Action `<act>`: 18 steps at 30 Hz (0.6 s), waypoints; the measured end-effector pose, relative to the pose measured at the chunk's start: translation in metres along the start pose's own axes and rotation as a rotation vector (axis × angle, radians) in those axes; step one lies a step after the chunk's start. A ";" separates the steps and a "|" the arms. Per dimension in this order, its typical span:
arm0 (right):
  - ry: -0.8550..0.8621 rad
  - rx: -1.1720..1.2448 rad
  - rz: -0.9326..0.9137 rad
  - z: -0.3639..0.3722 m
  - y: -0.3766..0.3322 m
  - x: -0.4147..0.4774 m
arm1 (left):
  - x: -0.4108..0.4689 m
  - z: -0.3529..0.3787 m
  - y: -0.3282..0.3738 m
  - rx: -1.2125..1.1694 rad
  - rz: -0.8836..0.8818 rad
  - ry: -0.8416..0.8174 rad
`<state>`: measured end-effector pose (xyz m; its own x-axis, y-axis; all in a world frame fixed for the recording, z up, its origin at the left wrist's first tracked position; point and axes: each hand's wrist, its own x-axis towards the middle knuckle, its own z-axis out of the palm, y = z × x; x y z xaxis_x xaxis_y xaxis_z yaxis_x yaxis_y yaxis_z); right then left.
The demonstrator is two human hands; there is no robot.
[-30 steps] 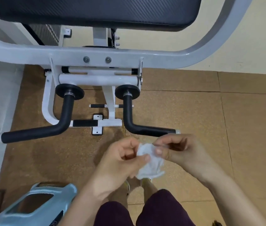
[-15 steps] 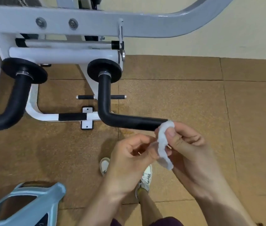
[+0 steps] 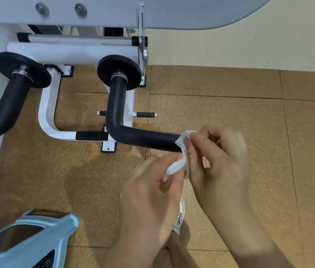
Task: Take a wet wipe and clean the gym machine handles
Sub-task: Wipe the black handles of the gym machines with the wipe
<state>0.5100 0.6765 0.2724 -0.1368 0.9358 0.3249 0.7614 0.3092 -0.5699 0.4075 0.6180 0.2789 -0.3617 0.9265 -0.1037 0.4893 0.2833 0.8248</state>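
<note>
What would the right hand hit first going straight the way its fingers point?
The free end of the black handle. The right hand points left at it with the wet wipe pinched in front, so the wipe lands first. They may be touching; depth is unclear.

Under you, the floor (image 3: 220, 113) is laid in brown speckled tiles with thin dark seams, and its far edge meets a cream wall (image 3: 230, 45). The gym machine (image 3: 46, 117) stands on it by a curved white base tube. A small white foot plate (image 3: 108, 147) lies flat on a tile right at the end of that tube. A darker patch (image 3: 83, 171) spreads over the tiles near the plate. Your shoe (image 3: 180, 215) is planted on the floor, and a light blue plastic object (image 3: 27, 242) sits at the near left corner.
</note>
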 end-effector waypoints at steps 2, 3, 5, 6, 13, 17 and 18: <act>-0.030 -0.016 0.056 0.003 0.000 0.009 | 0.005 0.002 0.003 0.021 0.054 0.015; -0.061 -0.025 0.059 0.002 0.000 0.010 | 0.008 0.002 0.006 0.042 0.110 0.038; -0.127 -0.036 0.030 -0.005 -0.001 0.003 | 0.016 0.003 0.010 0.043 0.190 0.089; -0.168 -0.041 0.013 -0.009 -0.003 -0.003 | 0.020 0.003 0.012 0.020 0.203 0.085; -0.222 -0.085 -0.070 -0.017 0.003 0.015 | 0.052 -0.014 0.008 -0.083 0.412 -0.347; -0.183 -0.026 -0.006 -0.015 -0.004 0.017 | 0.057 -0.019 0.006 0.110 0.407 -0.134; -0.163 -0.020 0.005 -0.015 -0.006 0.016 | 0.054 -0.019 0.006 0.177 0.410 -0.102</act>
<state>0.5124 0.6866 0.2924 -0.2329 0.9530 0.1939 0.7746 0.3023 -0.5556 0.3753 0.6649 0.2889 -0.0344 0.9881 0.1501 0.7068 -0.0821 0.7027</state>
